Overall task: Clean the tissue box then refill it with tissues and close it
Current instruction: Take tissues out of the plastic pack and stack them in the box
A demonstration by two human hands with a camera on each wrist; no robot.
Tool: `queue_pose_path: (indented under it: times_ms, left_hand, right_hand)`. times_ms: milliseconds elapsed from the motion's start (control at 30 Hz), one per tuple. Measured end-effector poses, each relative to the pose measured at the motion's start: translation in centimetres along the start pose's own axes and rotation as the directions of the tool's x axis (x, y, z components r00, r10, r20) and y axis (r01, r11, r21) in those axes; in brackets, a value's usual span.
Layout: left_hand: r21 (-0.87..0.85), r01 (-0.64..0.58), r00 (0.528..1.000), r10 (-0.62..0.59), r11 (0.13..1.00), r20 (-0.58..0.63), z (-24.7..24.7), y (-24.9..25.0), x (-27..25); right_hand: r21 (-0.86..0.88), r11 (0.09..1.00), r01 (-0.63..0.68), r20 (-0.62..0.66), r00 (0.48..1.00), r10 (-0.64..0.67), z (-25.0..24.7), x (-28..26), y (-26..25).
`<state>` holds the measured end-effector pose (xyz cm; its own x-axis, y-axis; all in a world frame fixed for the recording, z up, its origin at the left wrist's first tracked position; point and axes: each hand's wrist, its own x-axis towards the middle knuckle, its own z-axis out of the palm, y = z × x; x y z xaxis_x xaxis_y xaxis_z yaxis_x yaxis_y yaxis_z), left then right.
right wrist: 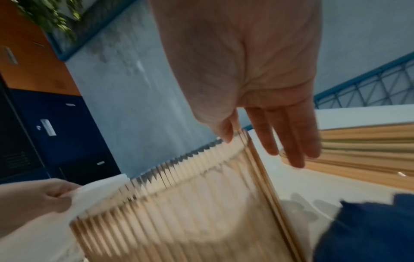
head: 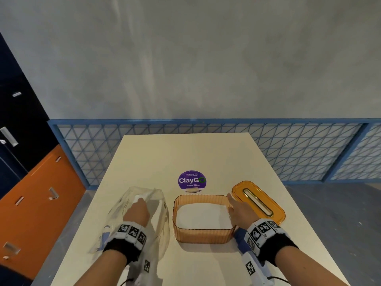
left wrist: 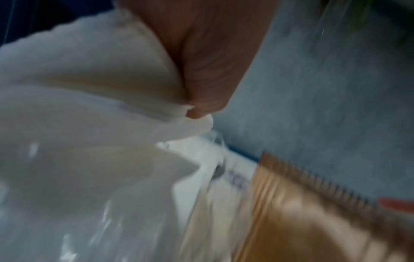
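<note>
An orange ribbed tissue box (head: 203,235) stands lidless on the table with a white tissue stack (head: 203,215) inside it. Its orange lid (head: 258,201), with a slot, lies to the right of the box. My left hand (head: 138,209) is inside a clear plastic tissue pack (head: 140,221) left of the box and grips white tissues (left wrist: 89,74). My right hand (head: 237,209) hovers at the box's right rim, its fingers (right wrist: 289,140) straight and holding nothing. The box wall (right wrist: 179,212) fills the lower part of the right wrist view.
A purple round sticker (head: 192,180) lies on the cream table (head: 185,153) behind the box. A dark blue cloth (right wrist: 369,228) sits by the box's near right corner. A blue lattice rail (head: 288,145) runs behind the table; orange and navy cabinets (head: 31,182) stand left.
</note>
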<state>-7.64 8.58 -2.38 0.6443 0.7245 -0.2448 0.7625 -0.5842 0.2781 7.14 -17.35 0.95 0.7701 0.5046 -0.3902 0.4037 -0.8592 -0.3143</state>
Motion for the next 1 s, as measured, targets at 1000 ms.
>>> queue_pose_path:
  times_ms: [1000]
  left_hand:
    - [-0.933,-0.153,0.78,0.619,0.326,0.088,-4.3,7.0,-6.5]
  right_hand:
    - [0.965,0.201,0.17,-0.15,0.982,-0.111,-7.6,-1.2,-1.5]
